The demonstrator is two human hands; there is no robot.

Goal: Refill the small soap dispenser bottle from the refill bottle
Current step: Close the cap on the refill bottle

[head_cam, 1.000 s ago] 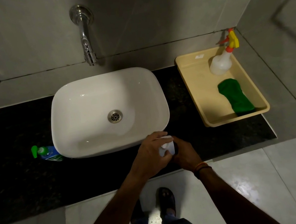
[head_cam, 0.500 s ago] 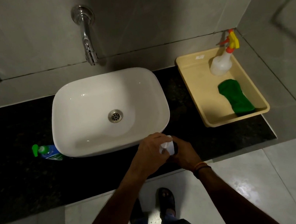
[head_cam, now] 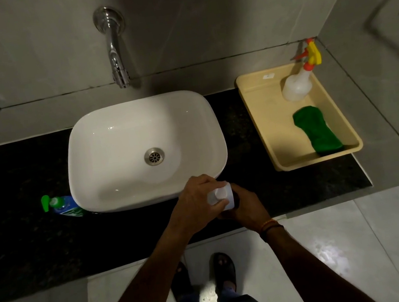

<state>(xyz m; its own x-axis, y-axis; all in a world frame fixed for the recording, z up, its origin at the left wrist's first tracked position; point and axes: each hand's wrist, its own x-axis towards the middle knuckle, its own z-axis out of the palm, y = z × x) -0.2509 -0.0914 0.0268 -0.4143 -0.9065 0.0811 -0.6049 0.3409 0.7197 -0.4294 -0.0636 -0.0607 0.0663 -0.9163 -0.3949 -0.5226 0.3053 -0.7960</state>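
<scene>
Head cam, the only view: both hands meet over the front edge of the black counter (head_cam: pixel 25 243), just in front of the white basin (head_cam: pixel 115 151). The left hand (head_cam: pixel 197 203) has its fingers curled over the white top of the small soap dispenser bottle (head_cam: pixel 227 200). The right hand (head_cam: pixel 249 209) is wrapped round the bottle lower down. My guess is one hand steadies the body while the other twists the pump off, so it's early in the job.

The bottle's body is almost all buried under the fingers, so I can't tell its level or whether the top is loose. Well off to the left of the fingers, a blue bottle with a green cap (head_cam: pixel 64 204) sits tucked against the basin and half hidden by it. That's probably the refill bottle, but I can't read the label
</scene>
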